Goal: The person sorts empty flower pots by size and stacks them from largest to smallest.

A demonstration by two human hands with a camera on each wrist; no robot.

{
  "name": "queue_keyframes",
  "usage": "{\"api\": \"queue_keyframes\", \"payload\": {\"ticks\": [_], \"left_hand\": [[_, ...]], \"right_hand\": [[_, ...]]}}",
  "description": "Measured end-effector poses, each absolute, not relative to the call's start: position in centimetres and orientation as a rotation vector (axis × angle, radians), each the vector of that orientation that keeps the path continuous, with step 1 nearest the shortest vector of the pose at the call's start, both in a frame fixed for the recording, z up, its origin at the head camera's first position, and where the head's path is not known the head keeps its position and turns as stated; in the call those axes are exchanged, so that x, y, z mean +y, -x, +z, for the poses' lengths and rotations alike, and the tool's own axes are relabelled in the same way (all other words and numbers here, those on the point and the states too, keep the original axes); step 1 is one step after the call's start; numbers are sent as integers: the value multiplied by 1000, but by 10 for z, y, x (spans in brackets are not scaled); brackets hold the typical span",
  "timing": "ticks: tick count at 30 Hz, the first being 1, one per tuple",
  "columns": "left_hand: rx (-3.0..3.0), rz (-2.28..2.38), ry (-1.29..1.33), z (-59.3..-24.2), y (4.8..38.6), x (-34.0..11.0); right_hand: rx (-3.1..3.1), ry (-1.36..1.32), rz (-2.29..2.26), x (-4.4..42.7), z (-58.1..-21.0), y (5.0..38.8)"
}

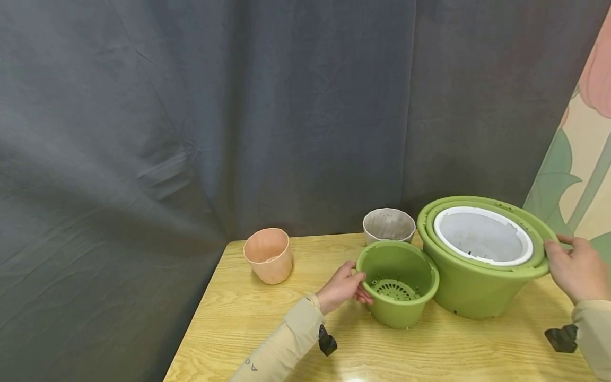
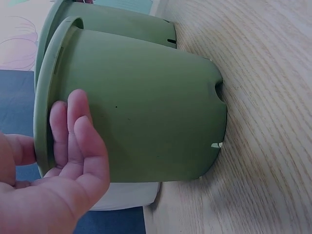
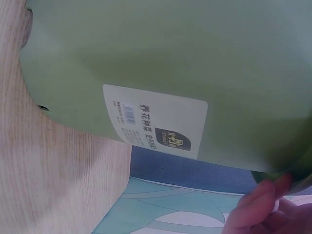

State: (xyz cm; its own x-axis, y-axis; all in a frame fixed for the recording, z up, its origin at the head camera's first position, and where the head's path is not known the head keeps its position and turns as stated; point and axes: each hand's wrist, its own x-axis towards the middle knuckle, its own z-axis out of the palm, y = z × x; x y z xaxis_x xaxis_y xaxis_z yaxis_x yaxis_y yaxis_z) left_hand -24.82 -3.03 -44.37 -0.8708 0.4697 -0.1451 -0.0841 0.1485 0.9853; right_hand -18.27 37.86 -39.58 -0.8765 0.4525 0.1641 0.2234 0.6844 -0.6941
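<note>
My left hand (image 1: 345, 287) grips the rim of a small green flowerpot (image 1: 403, 313) on its left side, thumb at the rim and fingers against the outer wall. Slotted drainage holes show in that pot's floor. To its right stands a large green flowerpot (image 1: 470, 292), with another green pot and a white-rimmed pot (image 1: 484, 236) nested inside it. My right hand (image 1: 577, 265) holds the large pot's rim at the right. In the right wrist view a white label (image 3: 156, 122) is stuck on the large pot's wall. Both green pots touch or nearly touch.
A pink pot (image 1: 272, 260) stands at the table's back left. Behind the small green pot is a greyish-white pot (image 1: 389, 225), partly covered by it. A dark grey curtain (image 1: 310, 116) hangs along the back edge of the wooden table (image 1: 229, 329).
</note>
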Motion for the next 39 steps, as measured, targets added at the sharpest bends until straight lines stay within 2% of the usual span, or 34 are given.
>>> {"api": "queue_keyframes", "payload": {"ticks": [25, 39], "left_hand": [[2006, 1857, -347, -439, 247, -35], [1988, 1909, -386, -424, 245, -37]], "right_hand": [[-2579, 536, 1008, 375, -392, 180], [-2575, 541, 1005, 377, -395, 182]]}}
